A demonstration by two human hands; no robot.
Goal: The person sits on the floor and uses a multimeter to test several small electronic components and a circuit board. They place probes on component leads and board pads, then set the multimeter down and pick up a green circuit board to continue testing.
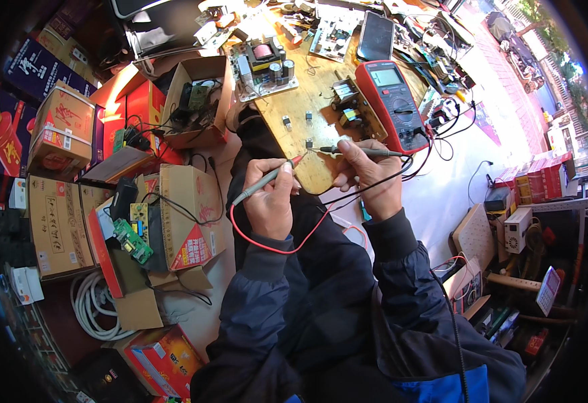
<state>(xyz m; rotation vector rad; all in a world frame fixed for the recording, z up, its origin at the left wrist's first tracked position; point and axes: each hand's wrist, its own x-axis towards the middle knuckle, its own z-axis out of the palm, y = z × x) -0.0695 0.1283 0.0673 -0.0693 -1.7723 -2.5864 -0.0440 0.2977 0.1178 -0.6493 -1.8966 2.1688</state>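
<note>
My left hand (pixel 271 200) grips a grey test probe (pixel 257 185) with a red tip and a red lead. Another probe (pixel 382 152), with a black lead, is held in my right hand (pixel 376 180). Both tips meet close to a small black transistor-like part (pixel 309 144) on the wooden board (pixel 317 176); exact contact is too small to tell. Two similar small parts lie farther up the board, one dark (pixel 309 118) and one pale (pixel 286 121). A red and grey multimeter (pixel 393 104) lies at the board's right, its display too small to read.
Circuit boards (pixel 261 67) and a phone (pixel 376 36) crowd the far side. A board with a heatsink (pixel 355 111) sits beside the multimeter. Cardboard boxes (pixel 196 101) with electronics stand left, above a coiled white cable (pixel 96 309). Tools and a small white unit (pixel 517 230) are at right.
</note>
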